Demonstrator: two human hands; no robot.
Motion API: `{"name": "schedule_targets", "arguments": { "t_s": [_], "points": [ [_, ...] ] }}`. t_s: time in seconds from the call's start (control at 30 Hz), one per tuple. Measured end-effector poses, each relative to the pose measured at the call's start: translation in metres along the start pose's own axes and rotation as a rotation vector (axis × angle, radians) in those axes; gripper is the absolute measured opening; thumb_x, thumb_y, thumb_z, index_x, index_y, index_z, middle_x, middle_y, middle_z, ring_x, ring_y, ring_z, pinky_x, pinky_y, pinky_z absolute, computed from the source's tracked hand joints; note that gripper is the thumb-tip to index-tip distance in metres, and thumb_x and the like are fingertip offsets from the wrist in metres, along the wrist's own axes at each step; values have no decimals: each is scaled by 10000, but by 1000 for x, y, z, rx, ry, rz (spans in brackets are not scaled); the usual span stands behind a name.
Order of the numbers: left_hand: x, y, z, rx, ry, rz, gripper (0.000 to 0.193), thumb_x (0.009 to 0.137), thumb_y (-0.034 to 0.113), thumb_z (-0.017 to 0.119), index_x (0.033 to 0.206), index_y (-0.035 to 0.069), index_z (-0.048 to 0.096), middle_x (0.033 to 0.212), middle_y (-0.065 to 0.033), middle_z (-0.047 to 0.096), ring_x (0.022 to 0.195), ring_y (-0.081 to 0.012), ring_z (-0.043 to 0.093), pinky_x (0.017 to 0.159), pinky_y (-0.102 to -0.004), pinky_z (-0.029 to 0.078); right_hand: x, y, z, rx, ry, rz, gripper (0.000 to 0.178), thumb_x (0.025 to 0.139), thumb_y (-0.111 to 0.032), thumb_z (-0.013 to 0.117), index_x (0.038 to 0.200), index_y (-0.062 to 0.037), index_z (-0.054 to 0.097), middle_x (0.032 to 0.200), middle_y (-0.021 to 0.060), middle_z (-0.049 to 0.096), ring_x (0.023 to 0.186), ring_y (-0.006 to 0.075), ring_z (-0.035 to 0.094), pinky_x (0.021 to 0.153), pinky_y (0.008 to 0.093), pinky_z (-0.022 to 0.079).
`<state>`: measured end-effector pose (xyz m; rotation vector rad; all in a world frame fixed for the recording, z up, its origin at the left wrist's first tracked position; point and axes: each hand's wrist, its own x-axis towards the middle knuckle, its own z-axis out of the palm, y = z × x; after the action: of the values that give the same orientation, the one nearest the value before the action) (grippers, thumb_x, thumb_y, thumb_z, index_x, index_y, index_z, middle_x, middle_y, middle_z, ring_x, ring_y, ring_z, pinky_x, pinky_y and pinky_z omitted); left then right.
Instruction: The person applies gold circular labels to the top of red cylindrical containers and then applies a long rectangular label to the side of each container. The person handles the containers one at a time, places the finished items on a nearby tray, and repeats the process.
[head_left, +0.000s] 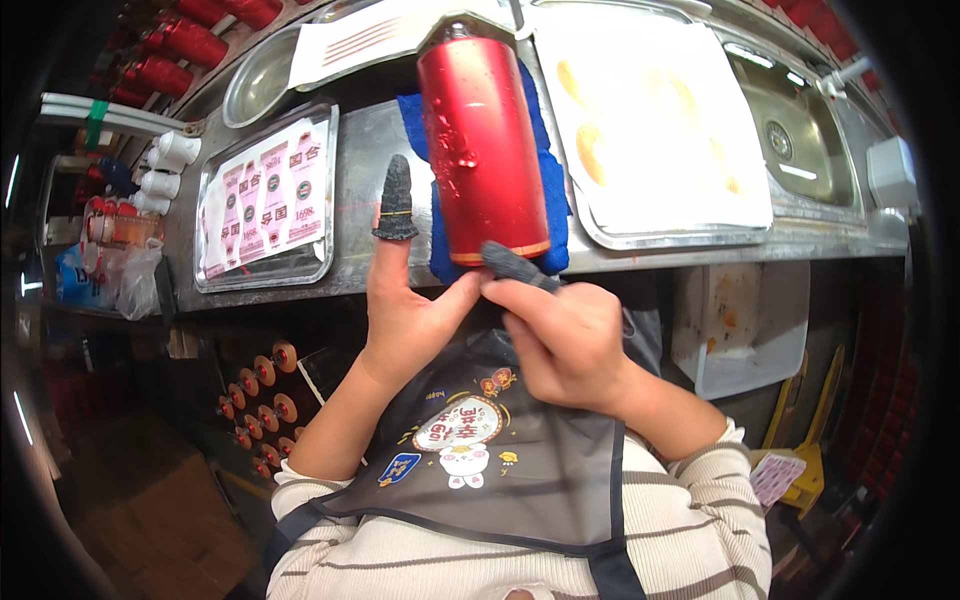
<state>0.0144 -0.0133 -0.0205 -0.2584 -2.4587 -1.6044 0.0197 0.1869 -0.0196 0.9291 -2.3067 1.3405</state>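
Observation:
A glossy red metal cylinder [485, 130] with a narrower dark end lies on a blue cloth [555, 190], its near rim ringed in orange. My left hand [408, 310] is beside that near end. Its index finger, in a dark finger cover [397, 200], stretches upward, and the thumb reaches toward the rim; the other fingers are hidden. My right hand [575, 345] is curled, its index finger in another dark finger cover [515, 266] against the rim. Both hands nearly meet just below the cylinder. Whatever my right fingers pinch is too small to make out.
A metal tray with printed paper [265, 200] stands left, a round metal bowl [262, 80] behind it. At right are a paper-lined tray [650, 120] and a metal sink [800, 130]. A white bin [745, 330] sits below the counter; white spools [175, 150] stand far left.

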Motion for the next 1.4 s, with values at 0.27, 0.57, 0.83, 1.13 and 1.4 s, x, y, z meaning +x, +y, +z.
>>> {"name": "schedule_targets", "arguments": {
  "t_s": [0.27,0.57,0.83,1.13,1.4],
  "points": [
    [11,-4,7,310,-18,265,866,718,84,837,1498,39,463,1538,-204,475,1509,-348,338,1221,-585,99,-13,0,1,31,78,265,226,826,18,673,1050,-8,685,812,126,692,560,232,638,512,319,471],
    [13,-10,17,265,96,304,701,714,159,868,1350,37,600,1485,-226,513,1380,-359,505,1174,-626,239,-5,-3,-9,-154,-71,-18,301,786,81,693,1079,14,687,855,72,705,508,151,517,484,295,396],
    [18,-14,12,265,59,370,850,689,77,800,1476,43,479,1488,-166,532,1410,-321,480,1184,-618,243,35,-19,-11,-500,-423,-255,382,674,-39,684,1053,-82,693,619,-21,459,507,159,524,502,309,373],
    [23,13,0,409,-81,492,639,781,99,722,1397,39,563,1549,-127,478,1467,-298,408,1214,-601,166,-4,-14,-17,-219,-131,66,184,804,-12,721,982,-41,690,742,65,649,520,203,587,522,311,452],
    [44,9,28,561,-96,596,446,792,123,702,1211,-22,651,1465,-204,534,1406,-325,486,1177,-635,245,-12,-18,-7,134,86,561,88,936,-5,652,1008,46,654,890,38,661,653,34,543,568,180,429]
  ]
}}
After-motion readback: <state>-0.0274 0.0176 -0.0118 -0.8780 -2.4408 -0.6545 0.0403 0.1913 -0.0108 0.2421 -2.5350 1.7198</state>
